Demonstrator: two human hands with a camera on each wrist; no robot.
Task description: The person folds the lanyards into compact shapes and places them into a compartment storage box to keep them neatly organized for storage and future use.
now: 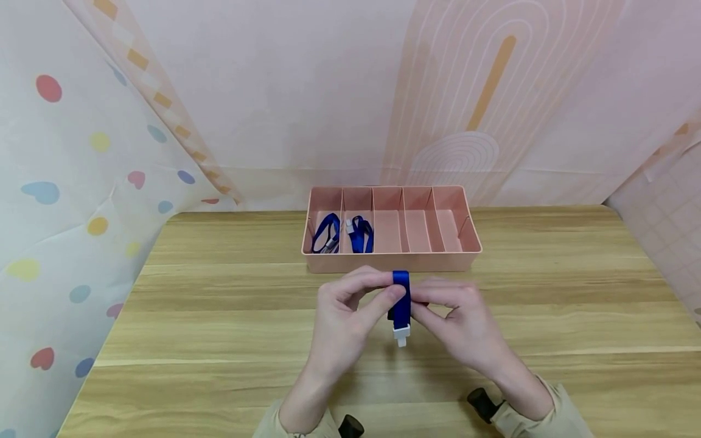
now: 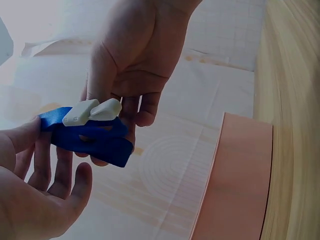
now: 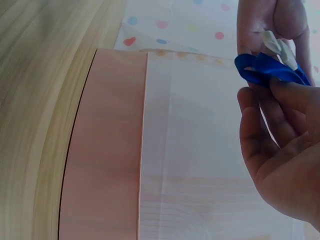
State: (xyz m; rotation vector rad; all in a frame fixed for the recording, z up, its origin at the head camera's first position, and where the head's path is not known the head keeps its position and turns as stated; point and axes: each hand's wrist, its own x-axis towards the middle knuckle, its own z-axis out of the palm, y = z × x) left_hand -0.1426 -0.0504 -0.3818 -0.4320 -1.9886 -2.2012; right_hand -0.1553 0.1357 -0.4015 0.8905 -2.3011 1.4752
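Note:
A blue lanyard [image 1: 402, 304], folded into a short bundle with a white plastic clip [image 1: 401, 336] at its lower end, is held up above the table in front of the box. My left hand [image 1: 345, 322] pinches it between thumb and fingers from the left. From the other side my right hand [image 1: 465, 322] pinches the same bundle. In the left wrist view the loops of the lanyard [image 2: 95, 140] show below the white clip [image 2: 92, 111]. The right wrist view has the lanyard [image 3: 270, 70] at the right thumb's tip.
Behind the hands, a pink divided box [image 1: 389, 263] stands on the wooden table [image 1: 230, 316] near the patterned backdrop. Its leftmost compartment contains a blue lanyard [image 1: 327, 231]; another folded lanyard [image 1: 359, 234] lies in the second. Three compartments to the right hold nothing.

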